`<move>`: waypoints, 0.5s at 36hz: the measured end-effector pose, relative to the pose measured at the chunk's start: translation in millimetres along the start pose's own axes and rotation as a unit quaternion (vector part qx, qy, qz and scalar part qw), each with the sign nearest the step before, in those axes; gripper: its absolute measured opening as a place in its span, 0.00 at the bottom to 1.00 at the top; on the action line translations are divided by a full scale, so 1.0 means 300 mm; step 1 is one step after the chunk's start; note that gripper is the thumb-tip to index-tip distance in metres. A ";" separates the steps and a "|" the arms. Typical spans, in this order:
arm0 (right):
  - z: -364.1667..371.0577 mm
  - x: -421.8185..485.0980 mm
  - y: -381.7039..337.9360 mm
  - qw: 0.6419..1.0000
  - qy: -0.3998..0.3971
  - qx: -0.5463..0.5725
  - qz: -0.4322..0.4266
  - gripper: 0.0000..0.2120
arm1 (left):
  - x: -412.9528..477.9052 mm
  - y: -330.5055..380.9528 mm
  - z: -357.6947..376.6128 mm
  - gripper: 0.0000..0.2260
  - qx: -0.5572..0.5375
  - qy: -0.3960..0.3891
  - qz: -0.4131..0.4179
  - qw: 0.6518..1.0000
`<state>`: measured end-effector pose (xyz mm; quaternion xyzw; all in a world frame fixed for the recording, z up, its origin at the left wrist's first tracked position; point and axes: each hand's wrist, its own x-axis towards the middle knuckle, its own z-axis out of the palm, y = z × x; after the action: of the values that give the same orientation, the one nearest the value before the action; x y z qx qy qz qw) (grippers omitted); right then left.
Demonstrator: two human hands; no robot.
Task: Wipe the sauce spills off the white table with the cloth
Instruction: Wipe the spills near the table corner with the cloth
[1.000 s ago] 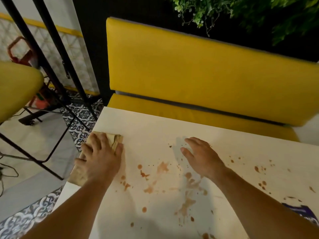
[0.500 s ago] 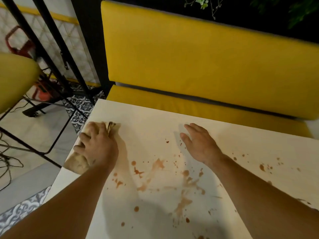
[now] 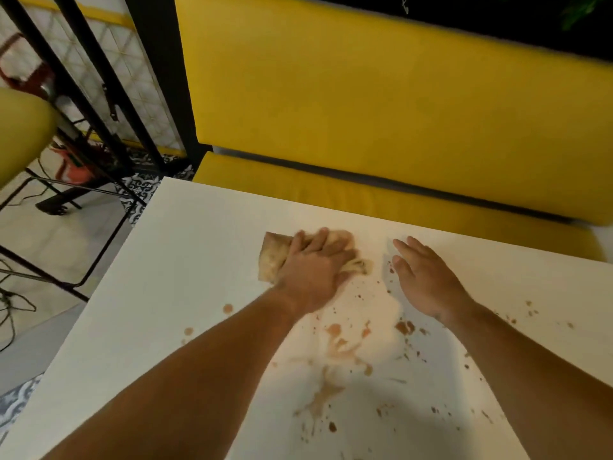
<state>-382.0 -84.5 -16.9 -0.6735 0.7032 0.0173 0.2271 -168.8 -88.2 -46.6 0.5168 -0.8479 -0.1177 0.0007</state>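
Bears down on the tan cloth [image 3: 272, 257] with the left grip [image 3: 311, 270], fingers bent over the bunched fabric and thumb tucked against a wad of it poking out to the right, so closed round the cloth and nothing else. Works it far up the white surface [image 3: 199, 260], near the far edge and about mid-width, just beyond the upper fringe of the sauce spills [image 3: 335, 350]. Some blur here on hand and cloth alike. Holds the right grip [image 3: 428, 280] just beside, palm down, fingers straight and slightly spread, with nothing in it; hard to tell whether flat on the surface or a touch above. Leaves a narrow gap between the two, not touching. Over to the mess now: brown-orange blotches and streaks between the two forearms, thickest toward the near edge, with fine specks scattered out to the right past the right wrist and a few round drops on the left beside the left forearm. Beyond the surface, a yellow padded seat [image 3: 381, 207] with its yellow backrest [image 3: 365, 94]. Off to the left, a yellow stool [image 3: 23, 134], black metal bars [image 3: 109, 78], and patterned floor tiles [image 3: 139, 190] down below.
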 end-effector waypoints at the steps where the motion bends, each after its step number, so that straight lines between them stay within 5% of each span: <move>1: 0.005 0.000 0.002 1.000 -0.006 -0.002 -0.003 0.23 | -0.019 -0.011 0.003 0.22 0.013 -0.005 0.012 1.000; 8: 0.039 0.016 -0.076 0.997 -0.034 -0.052 -0.043 0.23 | -0.183 -0.133 -0.011 0.25 0.038 -0.006 0.005 0.999; 18: 0.049 -0.002 -0.100 0.993 -0.056 -0.065 -0.080 0.23 | -0.513 -0.317 -0.034 0.22 -0.025 0.051 -0.344 0.937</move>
<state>-349.0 -81.8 -21.4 -0.7392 0.6303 0.0827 0.2225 -12.6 2.9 -37.1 0.7824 -0.6136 -0.1057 0.0160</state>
